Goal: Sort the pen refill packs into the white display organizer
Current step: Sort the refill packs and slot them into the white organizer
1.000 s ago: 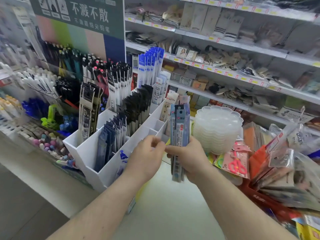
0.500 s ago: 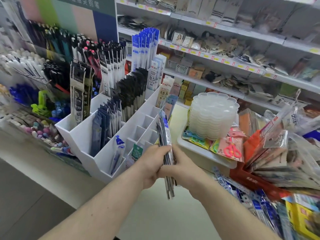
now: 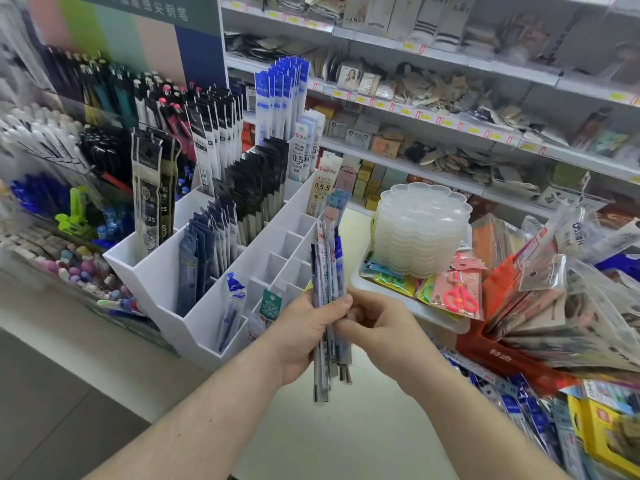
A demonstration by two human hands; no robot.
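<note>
A white display organizer (image 3: 162, 271) with stepped compartments stands on the pale counter, left of centre. Black, grey and blue refill packs fill its rear rows, and a few front cells hold single packs. Just right of its front corner, my left hand (image 3: 304, 327) grips an upright bundle of long pen refill packs (image 3: 329, 282), seen edge-on. My right hand (image 3: 377, 323) pinches the same bundle from the right side, fingers curled against the packs.
A stack of clear flower-shaped trays (image 3: 422, 230) sits in a white tray to the right, with pink scissors packs (image 3: 460, 296). Loose bagged goods and more blue refill packs (image 3: 519, 410) pile at the lower right. Pen racks stand at left, shelves behind.
The bundle turned from facing me to edge-on and came lower, toward me. My left hand moved from beside the packs to gripping them. The view shifted down and right.
</note>
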